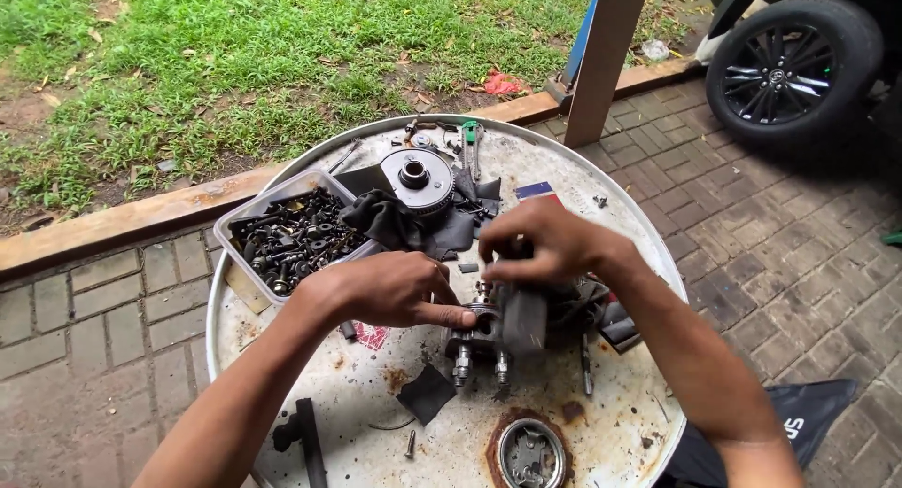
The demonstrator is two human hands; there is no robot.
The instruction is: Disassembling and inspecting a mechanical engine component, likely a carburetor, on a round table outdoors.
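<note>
The grey metal engine part (496, 326) sits mid-counter, on the rusty white drum top (601, 422). The left hand (395, 289) pinches its upper fitting with closed fingers; the right hand (545, 248) curls over the top, gripping it. Holding the body steady while turning seems wise. Behind, a clear plastic tray (246, 220) holds dark bolts and nuts (296, 239).

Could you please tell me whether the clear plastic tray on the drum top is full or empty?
Nearly full: the clear plastic tray holds a dark heap of bolts and small parts reaching about its rim.
</note>
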